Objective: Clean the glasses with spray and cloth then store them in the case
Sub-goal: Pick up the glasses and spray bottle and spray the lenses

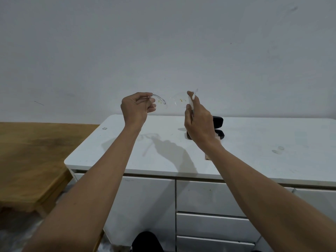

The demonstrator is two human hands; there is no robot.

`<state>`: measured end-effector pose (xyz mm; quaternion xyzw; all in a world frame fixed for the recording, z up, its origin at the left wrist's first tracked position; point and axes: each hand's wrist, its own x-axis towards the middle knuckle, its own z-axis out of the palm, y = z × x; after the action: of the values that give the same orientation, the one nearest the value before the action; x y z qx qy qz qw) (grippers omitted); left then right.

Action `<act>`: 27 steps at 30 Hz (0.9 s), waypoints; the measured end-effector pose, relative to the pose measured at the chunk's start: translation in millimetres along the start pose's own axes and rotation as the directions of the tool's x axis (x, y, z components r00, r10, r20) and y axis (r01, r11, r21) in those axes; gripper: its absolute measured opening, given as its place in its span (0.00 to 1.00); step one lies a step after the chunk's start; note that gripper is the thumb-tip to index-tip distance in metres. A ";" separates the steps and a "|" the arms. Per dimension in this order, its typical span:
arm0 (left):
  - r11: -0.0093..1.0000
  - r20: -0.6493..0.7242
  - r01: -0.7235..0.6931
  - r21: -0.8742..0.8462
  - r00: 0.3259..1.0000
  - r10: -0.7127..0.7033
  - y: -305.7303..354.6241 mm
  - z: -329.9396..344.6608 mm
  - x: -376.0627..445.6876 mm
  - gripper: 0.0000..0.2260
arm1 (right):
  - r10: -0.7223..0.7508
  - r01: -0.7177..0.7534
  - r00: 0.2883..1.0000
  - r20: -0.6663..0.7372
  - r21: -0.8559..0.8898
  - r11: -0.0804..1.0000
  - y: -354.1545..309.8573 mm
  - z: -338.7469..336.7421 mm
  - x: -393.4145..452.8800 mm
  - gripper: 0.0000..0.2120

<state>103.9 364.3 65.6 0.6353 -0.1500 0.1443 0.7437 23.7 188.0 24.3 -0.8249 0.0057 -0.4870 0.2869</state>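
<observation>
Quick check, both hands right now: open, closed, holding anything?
Left hand: closed on one end of the clear glasses, held up above the white cabinet.
Right hand: closed on the other end.

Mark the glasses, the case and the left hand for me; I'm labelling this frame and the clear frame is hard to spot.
glasses (160,99): head view, on the clear curved temple arm.
case (218,121): head view, on the raised black lid.
left hand (135,108): head view, on the back of the hand.
</observation>
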 end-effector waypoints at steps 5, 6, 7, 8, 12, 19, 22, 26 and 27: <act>1.000 0.018 0.001 -0.012 1.000 -0.001 1.7 -1.8 -1.6 0.07 | -0.010 0.010 1.000 0.003 -0.020 1.000 1.6 -1.2 1.0 0.21; 1.000 0.018 0.003 -0.013 1.000 -0.003 2.1 -2.2 -1.8 0.07 | -0.010 0.010 1.000 0.005 -0.021 1.000 1.9 -1.3 1.2 0.21; 1.000 0.015 0.006 -0.012 1.000 -0.006 2.4 -2.5 -1.9 0.07 | -0.011 0.011 1.000 0.007 -0.022 1.000 2.0 -1.5 1.3 0.21; 1.000 0.012 0.010 -0.010 1.000 -0.009 2.4 -2.7 -1.9 0.07 | -0.014 0.014 1.000 0.008 -0.022 1.000 1.9 -1.9 1.1 0.21; 1.000 0.026 0.013 -0.008 1.000 -0.013 2.7 -2.1 -2.8 0.05 | -0.018 0.018 1.000 0.002 -0.031 0.999 1.1 -2.2 1.7 0.19; 1.000 0.050 0.020 -0.012 0.999 -0.020 3.4 -1.6 -5.3 0.05 | 0.002 -0.002 1.000 -0.021 -0.013 1.000 1.9 -1.3 2.8 0.17; 0.999 0.037 0.035 -0.011 0.999 -0.035 2.9 -0.8 -5.2 0.05 | 0.017 -0.017 1.000 -0.017 0.004 1.000 0.8 -2.3 0.5 0.18; 0.999 0.029 0.039 -0.006 0.999 -0.038 4.4 1.1 -5.0 0.05 | 0.012 -0.012 1.000 -0.018 0.031 0.999 -1.7 -4.0 -0.6 0.20; 0.999 0.027 0.037 -0.005 0.999 -0.037 4.9 1.8 -5.2 0.05 | 0.015 -0.014 1.000 -0.018 0.032 0.999 -2.3 -4.3 -0.6 0.20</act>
<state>97.0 363.2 68.2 0.6379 -0.1485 0.1215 0.7458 19.3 188.0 26.4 -0.8158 0.0065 -0.4923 0.3035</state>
